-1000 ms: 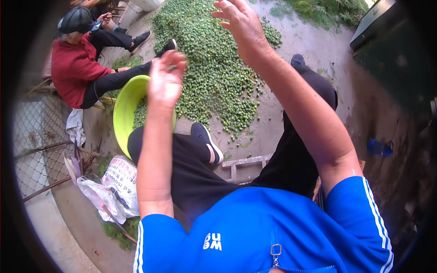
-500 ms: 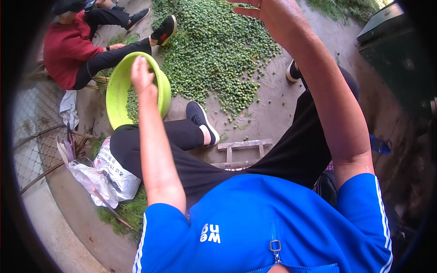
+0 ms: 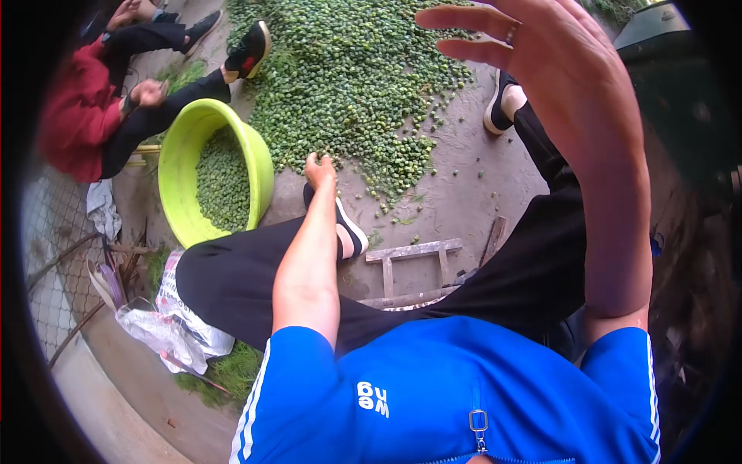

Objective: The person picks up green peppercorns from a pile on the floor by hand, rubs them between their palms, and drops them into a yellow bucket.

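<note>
My left hand (image 3: 320,168) is low at the near edge of a pile of small round green fruits or pods (image 3: 348,85), just above my dark shoe. Its fingers look curled, and what they hold, if anything, is hidden. My right hand (image 3: 541,46) is raised close to the camera at the upper right, its fingers apart, a ring on one of them and nothing in its grasp. To the left of my left hand, a yellow-green plastic tub (image 3: 261,166) leans beside my knee, with many of the same green pieces (image 3: 224,182) inside.
A person in a red top (image 3: 77,108) sits at the upper left. White plastic sacks (image 3: 182,332) lie beside wire mesh (image 3: 58,224). A small wooden frame (image 3: 413,251) rests between my legs. Feathery green stalks (image 3: 232,375) lie lower left; a dark green box (image 3: 680,100) stands right.
My left hand has left the tub and moved right to the pile's edge. My right hand shows more fully, higher and nearer the camera. The other person's hand has lifted from the leg.
</note>
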`<control>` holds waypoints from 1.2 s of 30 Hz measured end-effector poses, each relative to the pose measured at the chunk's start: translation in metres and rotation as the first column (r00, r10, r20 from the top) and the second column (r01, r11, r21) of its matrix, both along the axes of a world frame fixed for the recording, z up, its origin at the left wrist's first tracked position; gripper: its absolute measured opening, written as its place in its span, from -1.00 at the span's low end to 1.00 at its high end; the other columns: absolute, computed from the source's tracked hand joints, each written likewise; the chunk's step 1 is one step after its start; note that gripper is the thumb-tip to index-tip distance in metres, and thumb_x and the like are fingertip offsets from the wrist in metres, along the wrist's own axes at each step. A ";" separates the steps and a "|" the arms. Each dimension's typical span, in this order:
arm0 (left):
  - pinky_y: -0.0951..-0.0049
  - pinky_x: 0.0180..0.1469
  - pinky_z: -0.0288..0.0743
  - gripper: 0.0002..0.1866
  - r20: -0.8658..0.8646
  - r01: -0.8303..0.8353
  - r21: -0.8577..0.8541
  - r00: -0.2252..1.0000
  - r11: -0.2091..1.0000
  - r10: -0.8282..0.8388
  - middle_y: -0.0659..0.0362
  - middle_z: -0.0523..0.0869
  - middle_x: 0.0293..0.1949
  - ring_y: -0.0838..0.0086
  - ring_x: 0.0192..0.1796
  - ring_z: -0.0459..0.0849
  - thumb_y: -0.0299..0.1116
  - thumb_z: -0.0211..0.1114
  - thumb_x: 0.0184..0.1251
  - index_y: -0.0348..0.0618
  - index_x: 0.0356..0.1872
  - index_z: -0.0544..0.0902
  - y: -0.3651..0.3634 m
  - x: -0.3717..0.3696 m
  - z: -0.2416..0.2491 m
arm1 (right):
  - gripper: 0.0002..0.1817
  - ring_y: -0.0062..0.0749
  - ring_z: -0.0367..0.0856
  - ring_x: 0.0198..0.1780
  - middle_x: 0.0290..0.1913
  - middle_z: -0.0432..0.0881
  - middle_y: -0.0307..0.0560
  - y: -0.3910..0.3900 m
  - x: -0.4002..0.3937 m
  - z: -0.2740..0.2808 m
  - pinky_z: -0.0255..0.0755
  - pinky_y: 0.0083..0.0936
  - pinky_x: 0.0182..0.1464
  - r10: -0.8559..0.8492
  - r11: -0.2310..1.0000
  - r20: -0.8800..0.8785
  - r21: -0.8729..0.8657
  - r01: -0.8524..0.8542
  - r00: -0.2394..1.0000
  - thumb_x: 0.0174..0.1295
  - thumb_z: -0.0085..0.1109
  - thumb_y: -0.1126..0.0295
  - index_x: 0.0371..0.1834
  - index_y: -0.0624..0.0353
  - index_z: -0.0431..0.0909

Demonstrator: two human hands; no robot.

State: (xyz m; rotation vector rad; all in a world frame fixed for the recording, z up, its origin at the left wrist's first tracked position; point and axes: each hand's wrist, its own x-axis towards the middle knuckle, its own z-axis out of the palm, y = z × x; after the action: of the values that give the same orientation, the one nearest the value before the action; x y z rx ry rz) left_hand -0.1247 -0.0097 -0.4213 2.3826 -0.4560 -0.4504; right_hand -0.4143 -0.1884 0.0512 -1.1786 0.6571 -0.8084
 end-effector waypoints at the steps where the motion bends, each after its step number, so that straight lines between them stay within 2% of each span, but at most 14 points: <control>1: 0.22 0.17 0.40 -0.47 0.057 0.001 0.028 0.998 1.000 -0.003 -0.14 0.62 0.02 0.05 0.08 0.58 -0.18 0.32 0.11 -0.24 0.10 0.55 -0.003 0.011 0.000 | -0.62 -0.24 0.55 0.09 0.08 0.54 0.06 -0.003 -0.004 0.004 0.43 -0.33 0.14 0.029 0.998 -0.005 0.052 -0.029 1.000 0.40 -0.05 0.29 0.16 0.32 0.42; 5: 0.16 0.29 0.25 -0.36 0.150 -0.009 0.151 0.989 0.989 -0.014 -0.16 0.45 0.21 0.03 0.26 0.40 -0.13 0.30 0.15 -0.20 0.25 0.41 -0.015 0.050 0.008 | -0.59 -0.28 0.55 0.12 0.12 0.53 0.08 -0.020 -0.021 -0.016 0.41 -0.37 0.17 0.183 0.982 0.131 0.030 -0.188 0.974 0.41 -0.05 0.26 0.19 0.32 0.41; 10: 0.13 0.33 0.20 -0.23 -0.033 -0.143 0.179 0.988 0.973 0.151 -0.16 0.39 0.27 0.03 0.32 0.34 0.15 0.25 0.16 -0.12 0.31 0.37 -0.031 0.055 -0.005 | -0.59 -0.26 0.54 0.13 0.12 0.53 0.09 -0.032 -0.015 -0.031 0.40 -0.36 0.18 0.168 0.982 0.073 0.077 -0.173 0.983 0.40 -0.04 0.26 0.18 0.33 0.42; 13: 0.00 0.29 0.19 -0.26 0.026 -0.076 0.283 0.997 0.956 0.072 -0.17 0.41 0.23 -0.04 0.27 0.36 0.28 0.25 0.08 0.22 0.29 0.43 -0.061 0.027 0.009 | -0.58 -0.25 0.54 0.13 0.13 0.52 0.10 -0.035 -0.009 -0.037 0.39 -0.36 0.19 0.171 0.978 0.035 0.114 -0.174 0.985 0.39 -0.03 0.26 0.18 0.33 0.42; 16: 0.07 0.15 0.33 -0.41 0.130 -0.069 0.244 0.991 0.967 0.038 -0.03 0.45 0.05 0.04 0.12 0.44 0.10 0.42 0.01 0.23 0.12 0.57 -0.095 -0.012 0.027 | -0.58 -0.24 0.53 0.14 0.13 0.52 0.12 -0.035 -0.002 -0.038 0.39 -0.36 0.20 0.179 0.974 0.002 0.139 -0.178 0.984 0.39 -0.02 0.26 0.18 0.33 0.42; 18: 0.09 0.12 0.35 -0.48 0.025 -0.015 0.238 1.000 0.971 0.009 0.01 0.42 0.04 0.08 0.10 0.44 -0.11 0.52 -0.06 0.20 0.02 0.60 -0.103 -0.018 0.023 | -0.58 -0.23 0.53 0.15 0.13 0.52 0.12 -0.034 0.000 -0.037 0.38 -0.35 0.21 0.180 0.973 -0.022 0.150 -0.174 0.983 0.38 -0.01 0.26 0.18 0.33 0.42; 19: 0.21 -0.13 0.49 -0.53 0.110 -0.031 0.175 0.994 0.984 0.012 0.06 0.53 -0.09 0.24 -0.10 0.56 -0.27 0.54 -0.06 0.12 -0.05 0.60 -0.105 -0.023 0.013 | -0.58 -0.22 0.53 0.15 0.13 0.52 0.13 -0.033 0.001 -0.036 0.38 -0.35 0.21 0.181 0.972 -0.033 0.156 -0.174 0.983 0.38 -0.01 0.26 0.18 0.33 0.42; 20: 0.21 -0.13 0.49 -0.53 0.109 -0.030 0.172 0.994 0.985 0.011 0.06 0.53 -0.09 0.24 -0.10 0.56 -0.27 0.54 -0.06 0.12 -0.05 0.60 -0.105 -0.022 0.008 | -0.58 -0.22 0.53 0.15 0.13 0.52 0.13 -0.032 0.002 -0.034 0.38 -0.35 0.21 0.181 0.972 -0.043 0.160 -0.172 0.982 0.38 -0.01 0.26 0.17 0.33 0.42; 22: 0.40 -0.46 0.48 -0.59 -0.574 -0.286 -0.074 0.795 0.955 0.194 0.17 0.60 -0.31 0.44 -0.37 0.58 -0.36 0.49 0.01 0.05 -0.07 0.58 -0.107 -0.020 0.018 | -0.57 -0.21 0.52 0.15 0.13 0.52 0.14 -0.029 0.001 -0.029 0.37 -0.35 0.22 0.180 0.972 -0.061 0.164 -0.168 0.982 0.37 0.00 0.26 0.17 0.33 0.42; 23: 0.60 -0.66 0.29 -0.67 -0.687 -0.412 -0.166 0.700 0.896 0.195 0.26 0.60 -0.47 0.58 -0.52 0.52 -0.46 0.41 0.09 0.01 -0.10 0.55 -0.105 -0.022 0.025 | -0.57 -0.20 0.52 0.16 0.13 0.52 0.14 -0.027 0.001 -0.024 0.37 -0.35 0.22 0.180 0.972 -0.068 0.164 -0.167 0.981 0.37 0.00 0.26 0.17 0.33 0.42; 26: 0.49 -0.49 0.38 -0.75 -0.952 -0.655 -0.287 0.275 0.698 -0.133 0.23 0.62 -0.33 0.47 -0.40 0.55 -0.50 0.27 0.23 0.04 -0.10 0.55 -0.095 -0.001 0.040 | -0.57 -0.19 0.52 0.16 0.14 0.52 0.15 -0.018 -0.002 -0.007 0.36 -0.34 0.23 0.182 0.975 -0.074 0.143 -0.171 0.980 0.36 0.01 0.25 0.17 0.34 0.43; 30: 0.42 -0.35 0.40 -0.77 -0.829 -0.622 -0.536 0.262 0.570 -0.494 0.10 0.60 -0.18 0.36 -0.24 0.52 -0.26 0.24 0.24 -0.04 -0.11 0.56 -0.101 -0.005 0.126 | -0.61 -0.37 0.64 -0.03 -0.02 0.64 -0.03 -0.020 0.007 -0.042 0.49 -0.40 0.08 0.165 0.985 0.052 -0.056 -0.162 0.985 0.44 -0.14 0.15 0.03 0.23 0.53; 32: 0.41 -0.34 0.37 -0.64 -0.796 -0.641 -0.568 0.269 0.516 -0.542 0.07 0.61 -0.20 0.33 -0.25 0.50 0.00 0.08 0.35 -0.07 -0.15 0.58 -0.112 -0.008 0.173 | -0.67 -0.32 0.65 -0.01 -0.02 0.63 0.00 -0.023 0.016 -0.050 0.50 -0.40 0.07 0.149 0.989 0.097 0.001 -0.150 0.984 0.42 -0.09 0.26 0.04 0.27 0.51; 36: 0.41 -0.34 0.34 -0.56 -0.600 -0.686 -0.649 0.195 0.329 -0.776 0.07 0.61 -0.23 0.36 -0.26 0.47 0.05 -0.05 0.44 -0.09 -0.17 0.61 -0.138 -0.014 0.260 | -0.69 -0.32 0.64 -0.11 -0.12 0.63 -0.06 -0.026 0.045 -0.074 0.52 -0.40 -0.08 -0.063 0.947 0.196 0.321 -0.004 0.979 0.33 -0.03 0.23 -0.06 0.22 0.53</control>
State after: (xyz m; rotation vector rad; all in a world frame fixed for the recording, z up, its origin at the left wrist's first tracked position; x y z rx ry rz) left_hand -0.1390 -0.1476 -0.1612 0.3442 -0.0420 -1.2429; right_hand -0.3691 -0.2145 -0.0228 -0.7806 0.6096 -0.8016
